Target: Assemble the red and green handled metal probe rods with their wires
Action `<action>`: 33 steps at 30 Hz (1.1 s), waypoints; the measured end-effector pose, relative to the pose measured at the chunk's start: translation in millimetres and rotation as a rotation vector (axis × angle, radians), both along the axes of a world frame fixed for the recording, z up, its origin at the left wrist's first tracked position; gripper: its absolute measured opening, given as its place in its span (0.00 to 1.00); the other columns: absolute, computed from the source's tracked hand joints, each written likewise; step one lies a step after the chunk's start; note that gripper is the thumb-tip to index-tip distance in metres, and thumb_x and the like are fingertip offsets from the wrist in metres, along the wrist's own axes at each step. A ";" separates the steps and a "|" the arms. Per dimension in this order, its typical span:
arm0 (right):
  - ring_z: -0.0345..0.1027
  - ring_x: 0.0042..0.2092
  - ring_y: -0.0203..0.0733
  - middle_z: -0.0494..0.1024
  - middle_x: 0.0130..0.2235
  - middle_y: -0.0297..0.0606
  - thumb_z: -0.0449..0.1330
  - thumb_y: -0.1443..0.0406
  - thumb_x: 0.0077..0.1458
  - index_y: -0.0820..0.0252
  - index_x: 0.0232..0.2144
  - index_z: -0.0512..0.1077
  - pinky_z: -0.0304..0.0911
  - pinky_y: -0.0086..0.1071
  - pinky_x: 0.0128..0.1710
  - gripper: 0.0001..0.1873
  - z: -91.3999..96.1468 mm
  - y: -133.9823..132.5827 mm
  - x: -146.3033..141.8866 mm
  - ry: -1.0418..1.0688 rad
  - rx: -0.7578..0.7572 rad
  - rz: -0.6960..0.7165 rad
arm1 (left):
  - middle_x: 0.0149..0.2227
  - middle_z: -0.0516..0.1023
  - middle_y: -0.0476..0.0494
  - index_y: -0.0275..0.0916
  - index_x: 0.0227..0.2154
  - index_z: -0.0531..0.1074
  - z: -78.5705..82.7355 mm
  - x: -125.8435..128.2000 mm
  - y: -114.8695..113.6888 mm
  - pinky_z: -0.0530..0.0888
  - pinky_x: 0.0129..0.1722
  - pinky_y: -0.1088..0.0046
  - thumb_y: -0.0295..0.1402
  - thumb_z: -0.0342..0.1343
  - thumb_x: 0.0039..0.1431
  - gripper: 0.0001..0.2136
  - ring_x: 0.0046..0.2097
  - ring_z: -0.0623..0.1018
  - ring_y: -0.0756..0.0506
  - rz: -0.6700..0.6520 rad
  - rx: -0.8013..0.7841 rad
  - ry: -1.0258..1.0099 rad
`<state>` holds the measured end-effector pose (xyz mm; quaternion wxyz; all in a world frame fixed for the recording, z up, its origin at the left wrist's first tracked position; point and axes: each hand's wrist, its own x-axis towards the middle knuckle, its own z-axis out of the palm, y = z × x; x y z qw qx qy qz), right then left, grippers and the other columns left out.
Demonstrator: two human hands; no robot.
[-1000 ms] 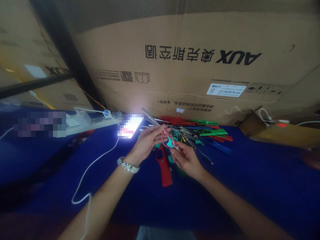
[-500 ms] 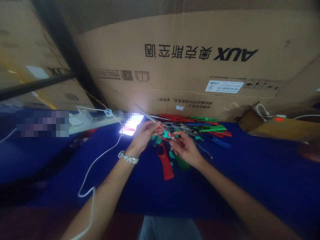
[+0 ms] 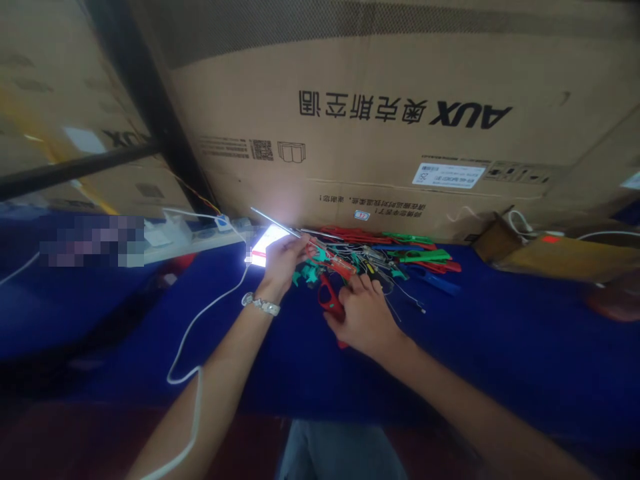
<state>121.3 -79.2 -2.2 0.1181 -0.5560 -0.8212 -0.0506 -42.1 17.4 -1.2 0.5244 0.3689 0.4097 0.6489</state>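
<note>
My left hand [image 3: 283, 265] grips a stick lighter [image 3: 341, 265] with an opened red body, a teal part inside and a long metal tube [image 3: 274, 221] pointing up and left. Curled low over the blue cloth, my right hand [image 3: 369, 317] has its thumb across a red handle shell [image 3: 327, 293] with a finger loop. Its fingertips come close to the lower end of the lighter. What these fingers hold, if anything, is hidden. Small teal parts [image 3: 307, 272] lie under the left hand.
Behind the hands lies a pile of red shells [image 3: 360, 235], green shells [image 3: 425, 256], a blue shell [image 3: 434, 281] and thin wires. A bright phone-like screen [image 3: 260, 253], a white cable [image 3: 187, 333] and a power strip [image 3: 200, 240] are at left. A large cardboard box [image 3: 375, 153] stands behind.
My right hand has left the lighter's end and come down over the red shell and the dark green one, which is now hidden. The left hand still holds the lighter, its tube tilted lower.
</note>
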 end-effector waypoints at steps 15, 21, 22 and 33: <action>0.73 0.40 0.49 0.80 0.36 0.42 0.63 0.62 0.48 0.59 0.33 0.78 0.60 0.42 0.47 0.09 21.3 18.8 22.2 0.137 0.133 0.135 | 0.31 0.82 0.43 0.33 0.26 0.75 -1.1 3.7 -3.5 0.78 0.36 0.73 0.34 0.71 0.45 0.12 0.30 0.80 0.50 -0.021 -0.032 -0.005; 0.71 0.44 0.49 0.76 0.40 0.44 0.60 0.62 0.55 0.60 0.45 0.78 0.64 0.42 0.48 0.16 14.1 46.7 38.9 0.336 0.318 0.174 | 0.27 0.80 0.47 0.34 0.25 0.73 0.9 11.5 -8.6 0.78 0.39 0.72 0.29 0.68 0.49 0.08 0.29 0.80 0.50 -0.125 -0.102 -0.113; 0.71 0.45 0.49 0.76 0.41 0.44 0.60 0.63 0.56 0.59 0.47 0.77 0.65 0.43 0.48 0.16 9.8 50.7 40.3 0.342 0.304 0.196 | 0.28 0.80 0.46 0.34 0.26 0.73 1.2 12.5 -9.2 0.78 0.40 0.72 0.27 0.67 0.50 0.07 0.30 0.80 0.50 -0.148 -0.121 -0.137; 0.72 0.45 0.46 0.67 0.53 0.46 0.54 0.63 0.64 0.50 0.64 0.63 0.72 0.44 0.49 0.26 -15.8 63.9 60.0 0.469 0.090 0.365 | 0.34 0.82 0.41 0.35 0.29 0.72 1.5 14.0 -9.8 0.79 0.44 0.71 0.22 0.61 0.57 0.04 0.35 0.82 0.48 -0.273 -0.246 -0.224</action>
